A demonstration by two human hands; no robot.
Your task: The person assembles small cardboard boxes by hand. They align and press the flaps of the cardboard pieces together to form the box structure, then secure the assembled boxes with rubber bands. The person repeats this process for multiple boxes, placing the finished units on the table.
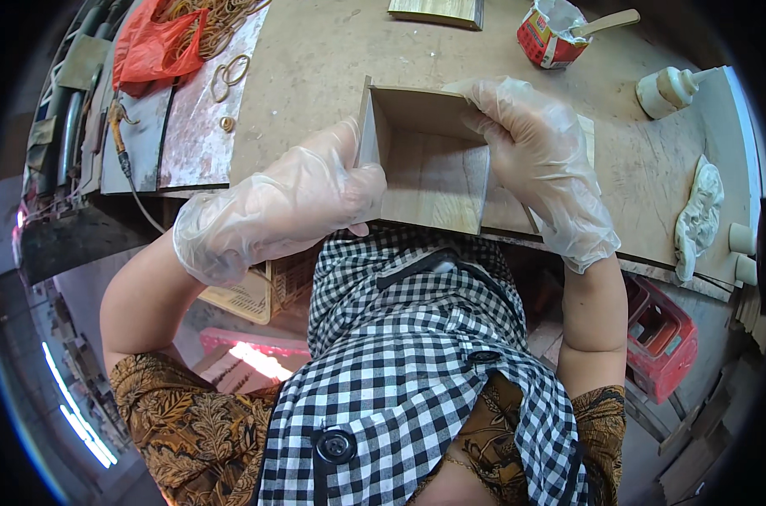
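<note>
An open wooden box frame of thin light boards sits at the near edge of the workbench. My left hand, in a clear plastic glove, grips its left wall. My right hand, also gloved, holds its right wall and top corner. Both hands press the box from either side, just above my checked apron.
A red tub with a wooden stick stands at the back, a white glue bottle and a crumpled white rag lie at the right. A red plastic bag, rubber bands and metal sheets lie at the left. A red crate sits below the bench.
</note>
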